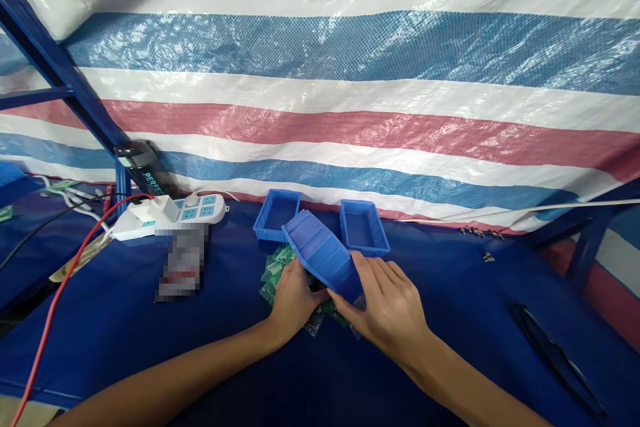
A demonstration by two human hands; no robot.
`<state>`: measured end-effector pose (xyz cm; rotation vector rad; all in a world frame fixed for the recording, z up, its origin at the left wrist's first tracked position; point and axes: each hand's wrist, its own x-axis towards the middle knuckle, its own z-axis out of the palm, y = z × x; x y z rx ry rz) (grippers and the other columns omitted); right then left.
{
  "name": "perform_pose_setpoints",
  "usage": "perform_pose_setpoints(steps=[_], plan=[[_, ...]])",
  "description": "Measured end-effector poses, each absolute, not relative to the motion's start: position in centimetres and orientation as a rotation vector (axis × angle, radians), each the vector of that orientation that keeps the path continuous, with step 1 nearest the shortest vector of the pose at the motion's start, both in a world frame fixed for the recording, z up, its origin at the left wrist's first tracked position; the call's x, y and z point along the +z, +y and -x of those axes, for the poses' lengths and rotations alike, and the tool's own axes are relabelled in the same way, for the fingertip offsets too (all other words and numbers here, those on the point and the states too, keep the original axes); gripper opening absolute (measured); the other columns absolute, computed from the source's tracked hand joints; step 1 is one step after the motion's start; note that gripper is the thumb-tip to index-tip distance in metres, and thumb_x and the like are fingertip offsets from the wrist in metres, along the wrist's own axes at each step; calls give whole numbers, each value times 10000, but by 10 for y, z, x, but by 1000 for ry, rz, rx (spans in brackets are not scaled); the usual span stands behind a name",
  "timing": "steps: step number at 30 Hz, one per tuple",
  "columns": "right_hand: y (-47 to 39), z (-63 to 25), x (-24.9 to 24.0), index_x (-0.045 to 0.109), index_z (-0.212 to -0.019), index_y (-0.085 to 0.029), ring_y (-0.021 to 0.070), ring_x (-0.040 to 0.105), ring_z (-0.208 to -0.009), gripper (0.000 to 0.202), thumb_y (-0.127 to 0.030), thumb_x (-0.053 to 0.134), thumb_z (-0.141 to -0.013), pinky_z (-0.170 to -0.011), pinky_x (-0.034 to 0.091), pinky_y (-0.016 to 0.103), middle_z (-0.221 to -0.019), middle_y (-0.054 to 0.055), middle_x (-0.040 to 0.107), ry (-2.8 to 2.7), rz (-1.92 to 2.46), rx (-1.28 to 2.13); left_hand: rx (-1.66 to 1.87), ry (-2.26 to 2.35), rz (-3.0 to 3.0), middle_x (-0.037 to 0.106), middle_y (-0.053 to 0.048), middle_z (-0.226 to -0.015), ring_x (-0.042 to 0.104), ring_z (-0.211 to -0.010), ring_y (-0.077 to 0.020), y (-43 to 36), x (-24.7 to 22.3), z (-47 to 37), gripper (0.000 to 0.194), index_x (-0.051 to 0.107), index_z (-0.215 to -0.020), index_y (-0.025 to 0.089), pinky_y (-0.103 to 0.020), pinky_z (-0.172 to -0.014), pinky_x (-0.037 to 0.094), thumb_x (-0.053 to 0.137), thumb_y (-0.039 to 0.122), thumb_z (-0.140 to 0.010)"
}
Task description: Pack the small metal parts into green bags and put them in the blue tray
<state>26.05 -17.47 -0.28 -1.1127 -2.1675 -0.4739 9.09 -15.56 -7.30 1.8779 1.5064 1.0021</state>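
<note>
The person tips a blue plastic bin (323,252) on its side, so its open mouth faces away and down toward a small heap of green packets (276,273) on the dark blue table cover (450,320). This tilt seems chosen so that the contents slide out, or so that the packets can be pushed in; I cannot tell which.

The right hand (387,303) closes around the near end of the tilted bin, fingers wrapped over its edge, and it carries the weight. The left hand (295,297) lies just left of the tilted bin, half curled, its fingers on the packets under the bin's lower side. Whether it pinches a packet is hidden.

Behind the tilted bin two more blue bins stand upright and open: one (277,213) behind and to the left, one (364,227) behind and to the right. Both look empty inside.

Far left of the tilted bin rest a white power strip (170,213) and a red cable (60,293). A striped tarp (350,80) hangs behind everything.
</note>
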Motion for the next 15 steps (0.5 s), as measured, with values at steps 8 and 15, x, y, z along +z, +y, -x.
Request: perform_pose_setpoints(steps=[8, 15], plan=[[-174, -271, 14, 548, -1190, -117, 261, 649, -794, 466, -385, 591, -811, -693, 511, 392, -895, 140, 675, -2127, 1144, -421, 936, 1488, -1958, 554, -103, -1236, 503, -1159, -324, -154, -71, -89, 647, 435, -1290, 234, -476, -892, 460, 710, 349, -716], [-123, -280, 36, 585, -1096, -167, 216, 632, -659, 468, -524, 532, -798, -603, 491, 331, -785, 73, 674, -1887, 1554, -22, 715, 1436, -2302, 456, -109, -1363, 360, -1296, -353, -143, -62, -84, 615, 416, -1354, 260, -556, -1034, 312, 528, 554, -826]])
